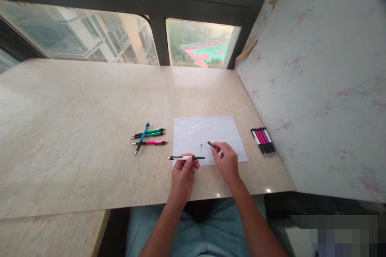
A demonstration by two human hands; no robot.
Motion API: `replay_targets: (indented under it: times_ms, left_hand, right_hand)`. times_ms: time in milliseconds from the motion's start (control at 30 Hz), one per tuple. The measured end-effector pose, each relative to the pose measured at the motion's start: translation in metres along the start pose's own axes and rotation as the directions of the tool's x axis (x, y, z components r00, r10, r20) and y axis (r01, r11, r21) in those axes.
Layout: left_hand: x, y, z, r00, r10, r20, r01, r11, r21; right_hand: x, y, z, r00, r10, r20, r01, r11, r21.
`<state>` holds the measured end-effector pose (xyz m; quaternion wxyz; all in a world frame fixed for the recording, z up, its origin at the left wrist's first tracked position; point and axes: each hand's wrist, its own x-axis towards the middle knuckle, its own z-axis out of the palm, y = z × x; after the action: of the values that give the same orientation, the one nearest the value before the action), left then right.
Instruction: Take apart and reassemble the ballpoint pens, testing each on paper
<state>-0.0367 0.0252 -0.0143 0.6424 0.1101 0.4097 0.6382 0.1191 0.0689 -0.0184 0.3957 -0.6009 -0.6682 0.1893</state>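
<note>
My left hand (183, 172) is closed around a white-and-black pen (183, 158), held level over the lower edge of a sheet of paper (208, 128). The pen's thin tip points right, towards my other hand. Above the paper's right part, my right hand (226, 158) pinches a short dark cylindrical piece (211, 144) between thumb and fingers. It is apart from the pen, and too small for me to tell its kind. On the sheet, left of that piece, lies a tiny dark bit (201, 145). Rows of faint writing cover the sheet's upper part.
Left of the paper, a blue pen (142, 137) lies across green pens (155, 133) and a pink pen (153, 143). Several pens (263, 140) sit side by side at the right, close to the papered wall (316, 108). Windows stand behind the stone-patterned tabletop (84, 128).
</note>
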Motion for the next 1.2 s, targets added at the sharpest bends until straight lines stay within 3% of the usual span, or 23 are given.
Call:
replay_targets:
  times_ms: [300,500,633,733,833,900,1067,1200]
  left_hand:
    - [-0.001,0.002,0.002,1.0,-0.003,0.018,0.003,1.0,-0.001]
    - [0.0,0.0,0.0,1.0,-0.001,0.017,0.001,1.0,0.0]
    - [0.0,-0.002,0.0,1.0,0.0,0.031,-0.001,0.999,0.032]
    - [-0.002,-0.004,0.0,0.997,0.027,0.066,-0.035,0.991,0.131]
    - [-0.002,-0.004,-0.002,0.994,0.06,0.088,-0.083,0.954,0.289]
    - [-0.002,-0.004,-0.003,0.994,0.064,0.083,-0.09,0.932,0.351]
    - [-0.001,-0.004,-0.004,0.995,0.05,0.081,-0.073,0.947,0.313]
    - [-0.001,-0.005,-0.004,0.996,0.034,0.088,-0.061,0.943,0.326]
  right_hand:
    - [0.008,-0.004,0.018,0.985,-0.068,0.158,0.094,0.982,-0.161]
    - [0.005,-0.004,0.008,0.983,-0.043,0.18,0.057,0.996,-0.075]
    - [-0.004,-0.011,-0.006,0.982,0.101,0.157,-0.125,0.981,0.151]
    - [-0.01,-0.02,-0.015,0.949,0.157,0.273,-0.248,0.906,0.344]
    - [-0.012,-0.027,-0.02,0.913,0.073,0.401,-0.217,0.92,0.325]
    - [-0.012,-0.028,-0.022,0.905,0.057,0.421,-0.189,0.942,0.278]
    - [-0.015,-0.021,-0.028,0.909,0.109,0.402,-0.221,0.945,0.243]
    - [-0.018,-0.018,-0.032,0.896,0.077,0.436,-0.206,0.944,0.257]
